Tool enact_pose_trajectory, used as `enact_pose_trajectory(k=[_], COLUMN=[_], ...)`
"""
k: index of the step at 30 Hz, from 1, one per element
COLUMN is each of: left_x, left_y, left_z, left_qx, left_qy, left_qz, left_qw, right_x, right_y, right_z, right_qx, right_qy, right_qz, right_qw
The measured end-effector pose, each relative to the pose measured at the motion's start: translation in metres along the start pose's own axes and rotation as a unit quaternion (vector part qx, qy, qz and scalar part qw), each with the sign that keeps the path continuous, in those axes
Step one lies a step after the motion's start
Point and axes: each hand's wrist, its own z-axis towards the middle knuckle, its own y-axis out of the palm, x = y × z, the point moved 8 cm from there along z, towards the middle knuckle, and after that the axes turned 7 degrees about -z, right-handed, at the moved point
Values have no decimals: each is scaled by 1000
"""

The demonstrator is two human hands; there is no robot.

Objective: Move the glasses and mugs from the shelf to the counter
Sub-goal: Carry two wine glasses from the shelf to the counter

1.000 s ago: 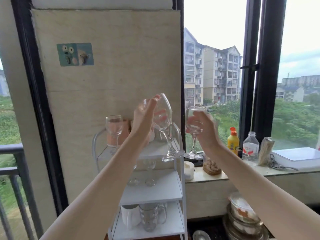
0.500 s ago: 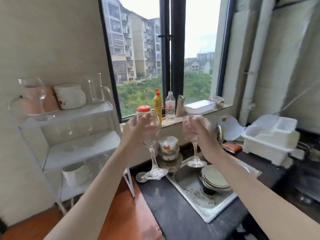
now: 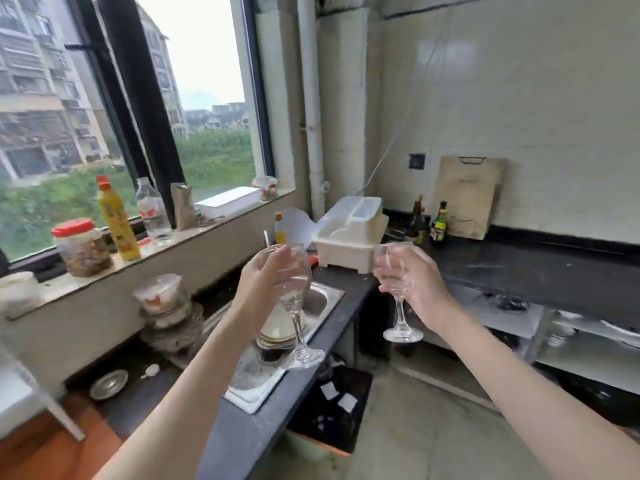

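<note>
My left hand [image 3: 265, 282] grips the bowl of a tall clear wine glass [image 3: 300, 327], whose foot hangs over the sink's front edge. A smaller clear wine glass [image 3: 400, 306] is held by its bowl in my right hand [image 3: 415, 285], in the air above the gap between the two counter runs. The dark counter [image 3: 519, 268] stretches along the right wall. Only a white leg and corner of the shelf [image 3: 52, 407] show at the far left; its glasses and mugs are out of view.
A steel sink [image 3: 322, 299] holds stacked plates. A white dish rack [image 3: 349, 233] stands on the counter corner, with dark bottles [image 3: 427, 220] and a cutting board [image 3: 467, 195] behind it. Jars and bottles line the window sill [image 3: 194, 237]. A bin [image 3: 329, 407] sits on the floor.
The view has swung right, from the shelf past the sink to the corner counter. Both hands carried their wine glasses along to the right, away from the shelf.
</note>
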Motion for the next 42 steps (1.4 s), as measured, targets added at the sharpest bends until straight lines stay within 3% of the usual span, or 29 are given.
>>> enact_pose_trajectory(k=[8,16,30,42], left_x=[-121,-194,-325,-462], left_y=[236,420,642,793], left_z=[29,79,274,383], left_qx=[-110,-193,-274,-308], left_qy=[-78,-110,-119,-144], left_qz=[-25,-20,-15,58], left_qw=[991,975,954,939], right_x=[-32,-59,-59,3], right_y=[-242,-428,-630,-802], right_z=[4,18,195,352], right_qx=[128,254,352,347], right_qy=[4,4,-1,59], right_qz=[-69,-115,-136,-141], right_qw=[989,960,926,926])
